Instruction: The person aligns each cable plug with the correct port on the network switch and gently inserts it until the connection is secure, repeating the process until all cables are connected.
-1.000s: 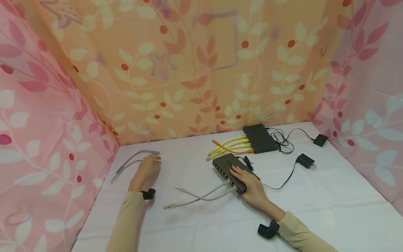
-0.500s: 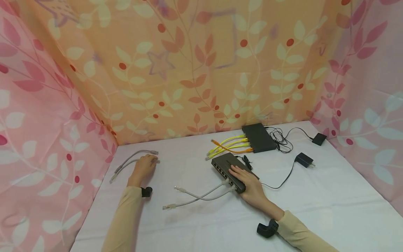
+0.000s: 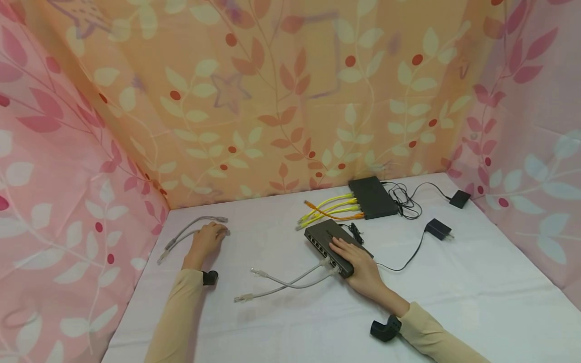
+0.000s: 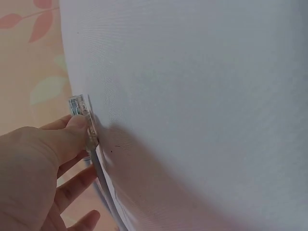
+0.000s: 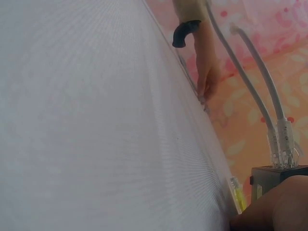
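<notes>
My left hand [image 3: 209, 241] pinches the clear plug [image 4: 84, 113] of a grey Ethernet cable [image 4: 103, 178] between thumb and fingers, at the left of the table. A second grey Ethernet cable [image 3: 195, 220] lies just behind it. My right hand [image 3: 360, 267] holds the near right end of a black network switch [image 3: 329, 233], with fingers laid across its top; the thumb is hidden in the head view. Two grey cables [image 3: 295, 286] are plugged into adjoining ports at that end of the switch, and their loose ends cross toward the left.
Behind stands another black box [image 3: 373, 197] with several yellow cables [image 3: 324, 204] and an orange cable [image 3: 340, 218] in it. Two power adapters [image 3: 438, 229] with thin black leads lie at the right. Patterned cloth [image 3: 254, 101] closes off the back and sides of the white table [image 3: 272, 333].
My left hand has drawn slightly left at the near grey cable's end, and the plug now shows past its fingertips. The right hand and the switch have stayed put.
</notes>
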